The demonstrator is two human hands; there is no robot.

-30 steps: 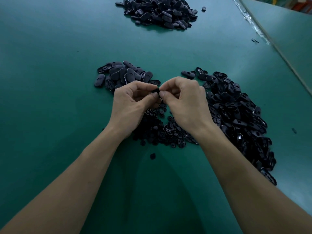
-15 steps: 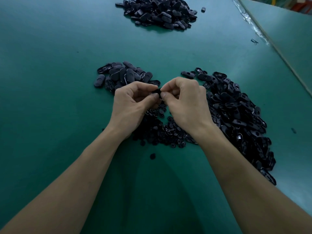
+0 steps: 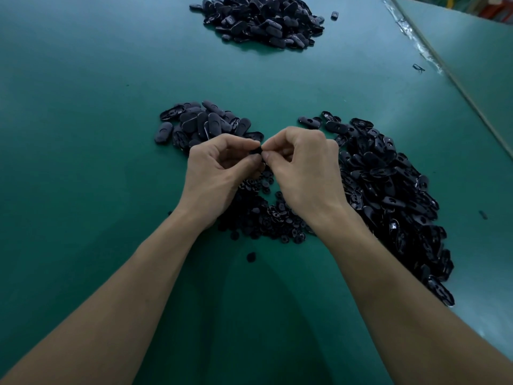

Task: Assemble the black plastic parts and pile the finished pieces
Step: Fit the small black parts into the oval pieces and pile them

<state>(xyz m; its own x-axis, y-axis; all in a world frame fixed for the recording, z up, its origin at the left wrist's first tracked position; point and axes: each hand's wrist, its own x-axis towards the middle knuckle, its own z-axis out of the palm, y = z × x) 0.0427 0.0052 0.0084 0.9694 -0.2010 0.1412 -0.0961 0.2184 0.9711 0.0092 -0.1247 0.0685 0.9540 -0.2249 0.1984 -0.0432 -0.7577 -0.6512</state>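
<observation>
My left hand (image 3: 219,173) and my right hand (image 3: 305,170) meet fingertip to fingertip above the green table, both pinching one small black plastic part (image 3: 256,151), mostly hidden by the fingers. Under and between the hands lies a heap of small round black pieces (image 3: 266,218). A small pile of oval black pieces (image 3: 202,123) sits just beyond my left hand. A long heap of oval black shells (image 3: 388,190) runs along the right of my right hand.
A bigger pile of black oval pieces (image 3: 263,20) lies at the far edge of the green table (image 3: 83,134). One loose round piece (image 3: 251,257) lies between my forearms. A table seam with tape (image 3: 433,62) runs at the far right.
Both hands stay pressed together on the small part; only the fingertips shift slightly.
</observation>
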